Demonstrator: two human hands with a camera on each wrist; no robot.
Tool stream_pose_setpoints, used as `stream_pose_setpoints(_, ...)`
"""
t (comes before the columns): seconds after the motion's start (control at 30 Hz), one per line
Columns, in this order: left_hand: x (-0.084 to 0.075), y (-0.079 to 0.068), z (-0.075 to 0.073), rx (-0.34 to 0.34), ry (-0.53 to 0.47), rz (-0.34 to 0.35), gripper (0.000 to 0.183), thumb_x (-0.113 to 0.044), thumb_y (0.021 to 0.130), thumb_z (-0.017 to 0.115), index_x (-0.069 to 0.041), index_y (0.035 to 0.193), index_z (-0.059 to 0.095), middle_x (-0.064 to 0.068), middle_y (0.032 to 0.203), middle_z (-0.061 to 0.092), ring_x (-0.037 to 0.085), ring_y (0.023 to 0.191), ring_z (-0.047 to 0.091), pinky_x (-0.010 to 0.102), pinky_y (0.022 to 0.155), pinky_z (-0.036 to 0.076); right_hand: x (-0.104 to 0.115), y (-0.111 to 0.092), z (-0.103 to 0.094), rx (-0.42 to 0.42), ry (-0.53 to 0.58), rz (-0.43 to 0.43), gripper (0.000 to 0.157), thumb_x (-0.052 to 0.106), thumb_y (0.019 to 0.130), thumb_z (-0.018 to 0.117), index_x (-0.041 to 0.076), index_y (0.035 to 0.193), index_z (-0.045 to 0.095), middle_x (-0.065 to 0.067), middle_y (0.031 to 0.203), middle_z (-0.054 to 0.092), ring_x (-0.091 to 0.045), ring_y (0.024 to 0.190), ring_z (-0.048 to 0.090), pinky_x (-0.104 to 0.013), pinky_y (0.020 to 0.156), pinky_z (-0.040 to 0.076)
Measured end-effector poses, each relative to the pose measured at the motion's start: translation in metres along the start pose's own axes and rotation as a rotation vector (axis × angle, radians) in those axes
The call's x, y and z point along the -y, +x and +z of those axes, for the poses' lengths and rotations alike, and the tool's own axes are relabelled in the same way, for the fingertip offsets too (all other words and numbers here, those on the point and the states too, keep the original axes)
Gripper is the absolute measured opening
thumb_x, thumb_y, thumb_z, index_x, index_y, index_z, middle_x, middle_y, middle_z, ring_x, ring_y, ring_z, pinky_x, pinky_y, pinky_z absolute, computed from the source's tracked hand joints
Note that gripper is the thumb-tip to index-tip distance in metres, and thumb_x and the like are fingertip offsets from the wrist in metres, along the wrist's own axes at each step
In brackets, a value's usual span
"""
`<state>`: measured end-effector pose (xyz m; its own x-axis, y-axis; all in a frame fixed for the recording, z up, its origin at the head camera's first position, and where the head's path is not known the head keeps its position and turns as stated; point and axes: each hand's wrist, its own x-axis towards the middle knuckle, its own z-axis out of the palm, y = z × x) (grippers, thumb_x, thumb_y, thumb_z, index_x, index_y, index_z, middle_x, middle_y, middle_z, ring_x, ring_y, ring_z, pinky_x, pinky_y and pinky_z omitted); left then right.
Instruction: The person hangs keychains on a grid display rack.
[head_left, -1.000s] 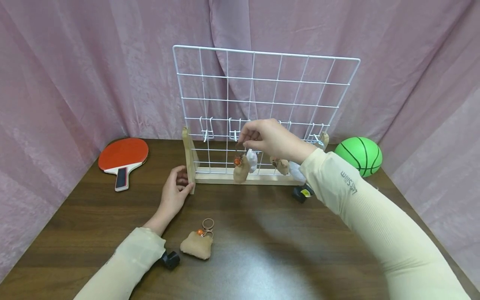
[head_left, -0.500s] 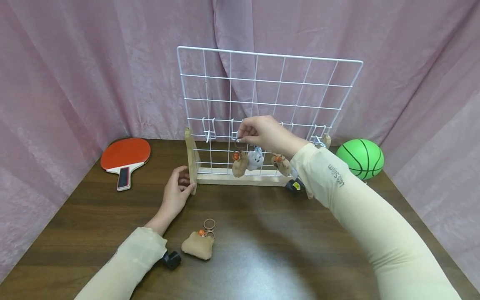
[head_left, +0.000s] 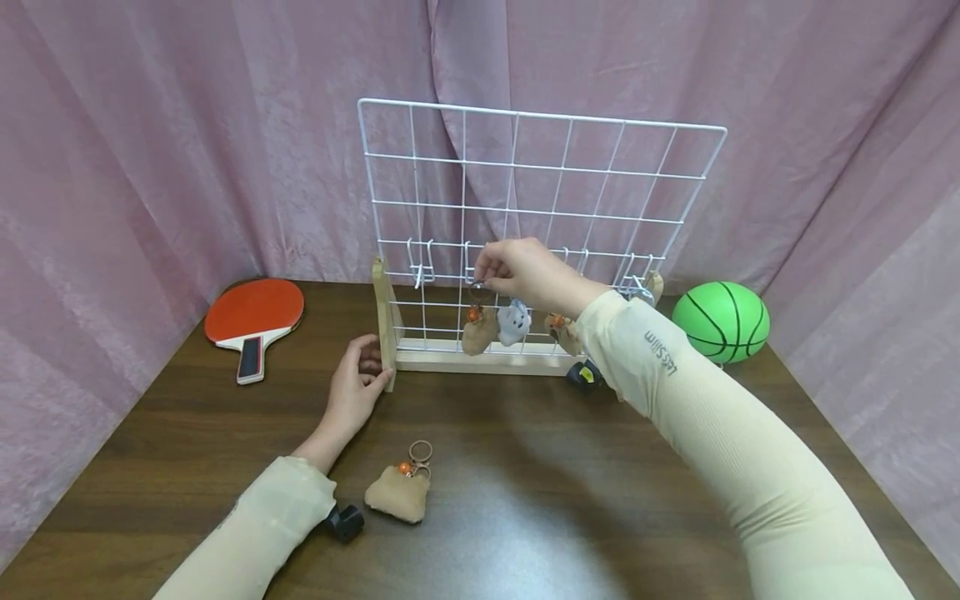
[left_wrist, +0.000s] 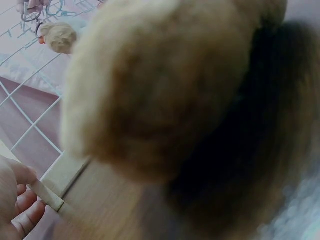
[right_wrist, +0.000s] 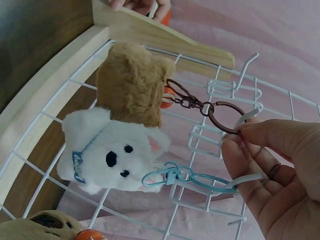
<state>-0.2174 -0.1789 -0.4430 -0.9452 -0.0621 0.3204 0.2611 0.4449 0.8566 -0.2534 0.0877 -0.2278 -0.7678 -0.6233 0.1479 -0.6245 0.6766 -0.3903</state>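
Note:
My right hand point(head_left: 525, 271) pinches the bronze ring point(right_wrist: 225, 117) of a brown plush keychain point(head_left: 478, 332) between thumb and index finger. The ring overlaps a white hook on the wire grid point(head_left: 540, 114) in the right wrist view. Beside it hangs a white plush dog keychain point(right_wrist: 110, 155), its blue ring on a neighbouring hook close to my fingers. My left hand point(head_left: 352, 387) grips the wooden end post point(head_left: 384, 312) at the rack's left, thumb in front. Another brown plush keychain point(head_left: 399, 493) lies on the table near my left wrist, large and blurred in the left wrist view.
A further brown plush keychain point(head_left: 564, 332) hangs on the rack, partly behind my right sleeve. At the far left is a hook point(head_left: 420, 273) with nothing on it. A red table tennis bat point(head_left: 255, 310) lies to the left; a green ball point(head_left: 722, 322) stands right.
My right hand has shifted slightly left along the grid with the brown keychain's ring. The white plush dog has turned to show its face. My left hand stays on the post.

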Motion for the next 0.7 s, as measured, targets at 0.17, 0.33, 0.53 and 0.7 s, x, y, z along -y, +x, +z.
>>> stream_pose_setpoints(0.17,0.0007,-0.0008,-0.0003,0.001,0.007,0.009,0.054,0.004,0.086,0.066,0.001,0.134,0.041,0.024,0.113,0.058,0.032,0.097,0.060,0.010,0.069,0.045,-0.0010,0.0014,0.0021,-0.003,-0.014,-0.014,0.009,0.004,0.090,0.061,0.004,0.098,0.066,-0.011,0.095,0.070,-0.022,0.091,0.064,-0.031,0.087,0.052)
stream_pose_setpoints(0.33,0.0008,-0.0011,0.0002,-0.005,0.003,0.004,0.052,0.002,0.087,0.065,0.002,0.134,0.042,0.024,0.112,0.058,0.027,0.095,0.060,0.010,0.069,0.046,-0.0013,0.0010,0.0022,-0.018,-0.001,-0.015,0.010,0.003,0.090,0.062,0.004,0.099,0.066,-0.010,0.095,0.070,-0.021,0.091,0.064,-0.030,0.087,0.053)
stream_pose_setpoints(0.53,0.0017,-0.0006,0.0007,-0.008,0.000,0.002,0.053,0.004,0.086,0.066,0.002,0.133,0.042,0.023,0.111,0.059,0.026,0.094,0.060,0.010,0.069,0.046,0.0013,-0.0038,-0.0012,-0.051,0.041,0.001,0.012,0.006,0.091,0.062,0.004,0.103,0.066,-0.008,0.097,0.069,-0.020,0.092,0.064,-0.030,0.088,0.052)
stream_pose_setpoints(0.7,0.0012,0.0004,0.0007,-0.006,0.000,0.002,0.054,0.004,0.086,0.066,0.001,0.134,0.042,0.023,0.111,0.059,0.029,0.095,0.059,0.010,0.069,0.045,0.0044,-0.0077,-0.0039,-0.088,0.081,0.008,0.013,0.008,0.091,0.064,0.005,0.103,0.065,-0.007,0.098,0.068,-0.019,0.092,0.063,-0.031,0.088,0.051)
